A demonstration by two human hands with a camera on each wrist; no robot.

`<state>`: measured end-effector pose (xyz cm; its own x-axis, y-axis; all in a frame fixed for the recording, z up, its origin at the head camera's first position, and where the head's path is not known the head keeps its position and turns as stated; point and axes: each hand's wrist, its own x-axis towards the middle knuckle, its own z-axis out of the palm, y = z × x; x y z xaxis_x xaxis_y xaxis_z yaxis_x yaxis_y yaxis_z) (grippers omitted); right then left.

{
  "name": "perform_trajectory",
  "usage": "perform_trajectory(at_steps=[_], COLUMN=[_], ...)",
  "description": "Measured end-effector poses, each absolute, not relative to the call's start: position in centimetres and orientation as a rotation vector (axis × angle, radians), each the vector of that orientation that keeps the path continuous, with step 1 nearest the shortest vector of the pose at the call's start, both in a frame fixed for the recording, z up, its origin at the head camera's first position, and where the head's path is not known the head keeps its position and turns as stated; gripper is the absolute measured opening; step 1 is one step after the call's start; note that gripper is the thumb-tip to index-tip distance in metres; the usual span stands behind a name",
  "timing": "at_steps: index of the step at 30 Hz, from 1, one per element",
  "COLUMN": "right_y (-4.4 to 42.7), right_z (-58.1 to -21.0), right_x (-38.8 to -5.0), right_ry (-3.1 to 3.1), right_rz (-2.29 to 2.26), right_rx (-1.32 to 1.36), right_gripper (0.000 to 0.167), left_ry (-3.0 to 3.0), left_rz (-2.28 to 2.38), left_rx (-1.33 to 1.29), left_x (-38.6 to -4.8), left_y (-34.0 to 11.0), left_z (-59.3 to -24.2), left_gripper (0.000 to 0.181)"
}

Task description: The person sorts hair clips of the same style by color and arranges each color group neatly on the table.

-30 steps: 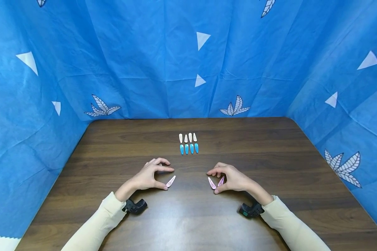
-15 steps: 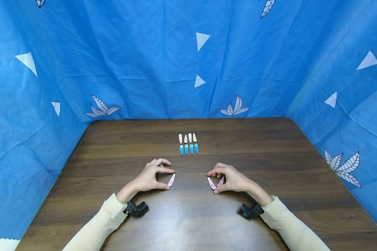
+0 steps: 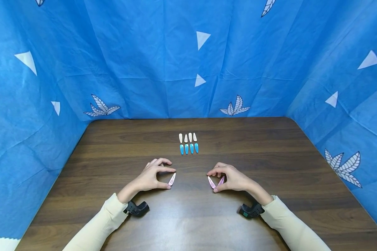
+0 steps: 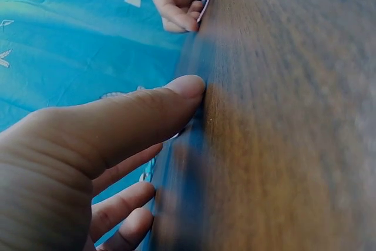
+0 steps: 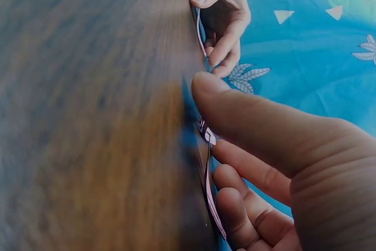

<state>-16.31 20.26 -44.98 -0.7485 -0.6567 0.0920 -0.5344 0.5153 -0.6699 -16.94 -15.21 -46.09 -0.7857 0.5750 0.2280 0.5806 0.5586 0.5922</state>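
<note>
In the head view my left hand (image 3: pixel 149 178) holds a light pink snap hair clip (image 3: pixel 172 179) by its two ends, thumb at the lower end and index finger at the upper. My right hand (image 3: pixel 232 177) does likewise with another pink snap hair clip (image 3: pixel 211 182). A third, darker pink hair clip (image 3: pixel 221 180) lies on the table beneath the arch of my right hand, clear of the fingertips. In the right wrist view the left hand (image 5: pixel 223 24) spans its clip (image 5: pixel 201 34). My left thumb (image 4: pixel 147 113) hides most of the left clip in the left wrist view.
Farther back on the wooden table (image 3: pixel 254 139) lie a row of several white hair clips (image 3: pixel 190 137) and, just in front, a row of several blue hair clips (image 3: pixel 186 149). A blue patterned cloth (image 3: pixel 138 62) stands around the back and sides.
My left hand has shifted slightly to the right, and its clip has turned a little more upright, its upper end now at the index fingertip. The right hand has barely moved.
</note>
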Motion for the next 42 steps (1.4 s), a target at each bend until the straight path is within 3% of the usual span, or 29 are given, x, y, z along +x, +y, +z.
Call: perform_trajectory(at_steps=[28, 42], right_y=[19.8, 17.4], right_z=[-44.5, -41.9], right_x=[-16.2, -17.6], right_ry=[2.65, 2.695], right_rz=[-1.019, -1.227], right_rx=[-1.017, -0.891], right_gripper=[0.046, 0.049], left_ry=[-2.808, -2.668], left_rz=[-1.145, -1.393], left_rx=[-0.972, -0.646], left_x=[-16.9, -17.6], left_y=[-14.8, -13.6], left_z=[-45.7, -45.1], left_gripper=[0.048, 0.045])
